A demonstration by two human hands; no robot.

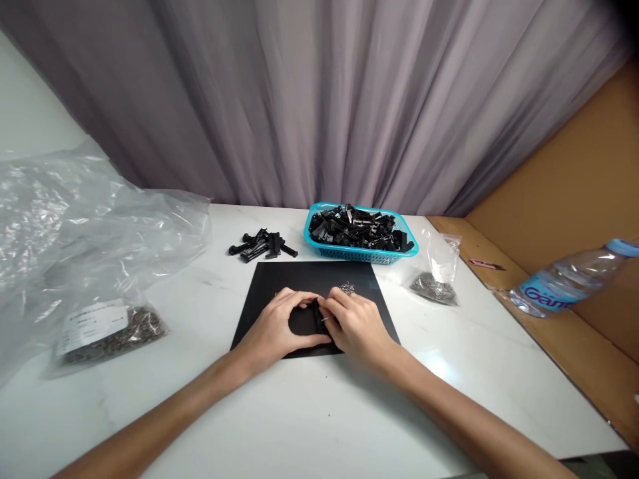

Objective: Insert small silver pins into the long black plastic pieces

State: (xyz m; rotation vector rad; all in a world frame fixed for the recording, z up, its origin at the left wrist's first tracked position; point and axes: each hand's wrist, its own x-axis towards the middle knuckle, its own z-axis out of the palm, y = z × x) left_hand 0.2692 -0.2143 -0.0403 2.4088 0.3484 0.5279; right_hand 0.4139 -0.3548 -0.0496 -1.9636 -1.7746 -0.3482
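Pinching a small black plastic part between both hands, the person held it low over the near half of a flat black rectangular mat. The left hand curled round it as a brace. The right hand closed on its other side, seemingly with a thin metal pin, too fine to be sure. A little heap of silvery metal pieces lay just beyond the knuckles, likely easier to see against the dark sheet. A turquoise plastic basket of black parts stood behind, within reach.
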